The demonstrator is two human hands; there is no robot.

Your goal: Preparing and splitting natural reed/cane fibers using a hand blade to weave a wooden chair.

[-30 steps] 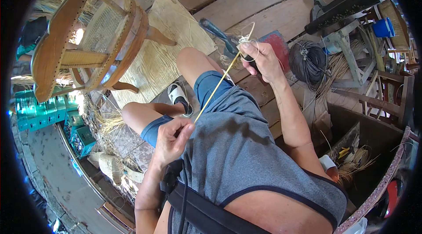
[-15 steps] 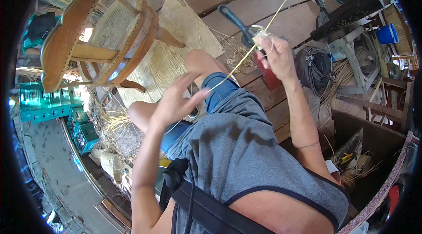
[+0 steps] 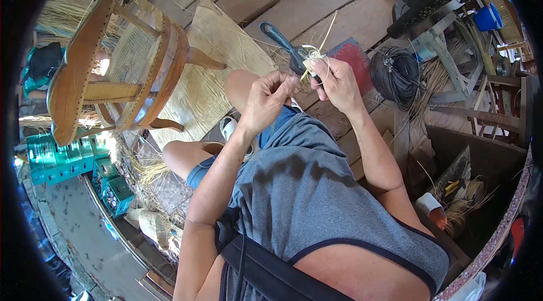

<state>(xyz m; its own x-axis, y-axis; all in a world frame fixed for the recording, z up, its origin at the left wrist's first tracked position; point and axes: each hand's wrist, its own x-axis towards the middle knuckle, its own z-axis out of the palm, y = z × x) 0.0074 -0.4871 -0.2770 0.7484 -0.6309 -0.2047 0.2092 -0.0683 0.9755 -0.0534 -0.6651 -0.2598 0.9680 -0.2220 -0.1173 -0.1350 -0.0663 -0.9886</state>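
Above my lap, both of my hands are raised close together. My right hand [image 3: 338,87] is closed around a thin pale cane strip [image 3: 329,31], whose free end sticks up past the fingers. Curled shavings [image 3: 311,52] bunch at my right thumb, by a small pale piece; any blade there is hidden. My left hand [image 3: 266,100] is closed in a pinch just left of it, fingertips together; what they hold is too small to make out. Beyond the hands, a dark long-handled tool [image 3: 278,37] stands beside a worn red-and-grey board [image 3: 353,63].
A carved wooden chair [image 3: 85,69] with woven cane leans at the left over a plywood sheet [image 3: 226,32]. Green crates [image 3: 56,157] stand farther left. At the right are a coil of dark cord [image 3: 396,78], a wooden stand [image 3: 447,58] and a blue bucket [image 3: 487,17].
My hands have come closer together, the left rising to the right and the right dropping slightly left. Less of the strip shows, and the curls at the right thumb are larger. My view has shifted slightly.
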